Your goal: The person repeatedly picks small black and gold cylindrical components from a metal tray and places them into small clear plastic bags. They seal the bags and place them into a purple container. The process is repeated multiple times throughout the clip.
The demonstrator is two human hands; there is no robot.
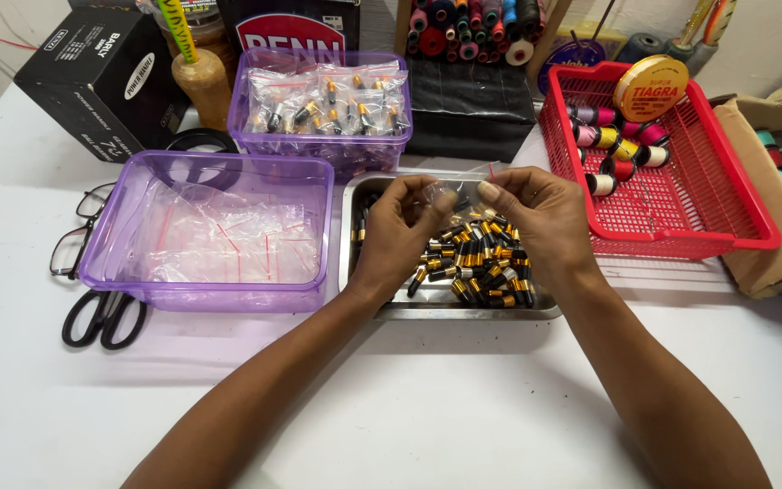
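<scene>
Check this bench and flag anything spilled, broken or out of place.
Nothing stands out. Both hands hold a small clear bag over the metal tray of black-and-gold parts. Scissors and glasses lie flat beside the purple tub.

Your near bench [427, 407] lies open for passing. Left, the purple tub [205, 231] walls in the steel tray [463, 310]; right, the red basket [672, 154] crowds it; scissors [101, 317] sit far left.
</scene>
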